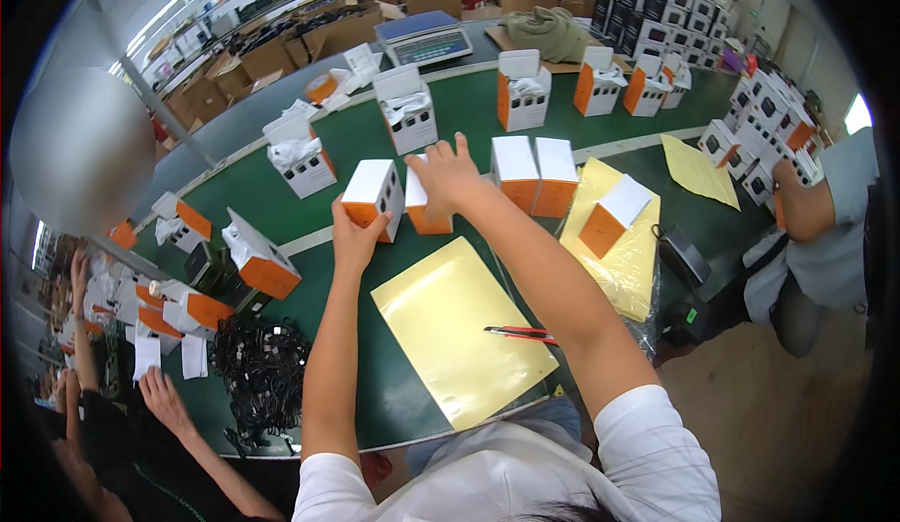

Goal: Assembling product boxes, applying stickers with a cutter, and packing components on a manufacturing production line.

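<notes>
**Orange-and-white cartons under both hands on the green belt**

Black cables [261,372] lie heaped at the left edge of the green table [309,203]. Next, the left hand [354,231] curls its fingers around a closed white-and-orange box [373,196]. Just beside it, the right hand [445,177] rests spread over a second box [422,205]. Below lies a yellow sheet [459,330], a red-handled cutter [517,334] touching its right edge. Two closed boxes [536,175] stand further right.
</notes>
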`<state>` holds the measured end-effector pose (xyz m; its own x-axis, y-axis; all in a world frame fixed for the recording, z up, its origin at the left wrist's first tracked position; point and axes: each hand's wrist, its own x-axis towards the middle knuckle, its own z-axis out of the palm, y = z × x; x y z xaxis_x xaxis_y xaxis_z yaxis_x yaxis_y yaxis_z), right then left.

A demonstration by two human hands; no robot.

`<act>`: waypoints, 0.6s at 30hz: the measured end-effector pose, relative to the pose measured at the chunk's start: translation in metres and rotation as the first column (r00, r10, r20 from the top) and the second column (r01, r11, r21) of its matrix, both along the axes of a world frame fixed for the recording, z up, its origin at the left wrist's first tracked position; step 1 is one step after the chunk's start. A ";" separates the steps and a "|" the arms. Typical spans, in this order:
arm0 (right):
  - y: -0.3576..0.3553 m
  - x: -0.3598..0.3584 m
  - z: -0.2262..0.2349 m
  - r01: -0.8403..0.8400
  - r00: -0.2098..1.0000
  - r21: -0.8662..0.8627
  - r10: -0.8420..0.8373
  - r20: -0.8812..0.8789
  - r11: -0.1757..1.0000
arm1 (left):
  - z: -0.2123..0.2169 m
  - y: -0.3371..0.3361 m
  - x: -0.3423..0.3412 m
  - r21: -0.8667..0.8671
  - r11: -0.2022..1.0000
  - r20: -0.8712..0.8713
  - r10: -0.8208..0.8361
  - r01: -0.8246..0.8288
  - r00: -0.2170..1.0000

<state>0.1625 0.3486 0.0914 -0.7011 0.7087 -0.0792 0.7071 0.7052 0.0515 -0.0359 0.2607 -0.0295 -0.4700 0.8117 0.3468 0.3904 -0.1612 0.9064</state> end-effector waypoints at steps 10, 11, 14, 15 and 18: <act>-0.046 0.175 0.067 0.180 0.960 0.102 -0.152 -0.237 0.978 | 0.012 0.065 0.081 -0.061 0.990 -0.169 -0.139 0.130 0.976; -0.040 0.204 0.062 0.268 0.949 0.088 -0.247 -0.197 0.959 | 0.018 0.066 0.090 -0.074 0.988 -0.168 -0.148 0.137 0.975; -0.020 0.264 0.032 0.488 0.872 -0.081 -0.489 0.001 0.869 | 0.022 0.077 0.112 -0.124 0.985 -0.173 -0.141 0.120 0.975; -0.014 0.268 0.023 0.479 0.877 -0.078 -0.480 -0.003 0.875 | 0.020 0.076 0.108 -0.120 0.987 -0.176 -0.130 0.110 0.976; 0.002 0.277 0.020 0.496 0.852 -0.263 -0.522 -0.036 0.828 | 0.014 0.075 0.102 -0.084 0.994 -0.157 -0.086 0.074 0.984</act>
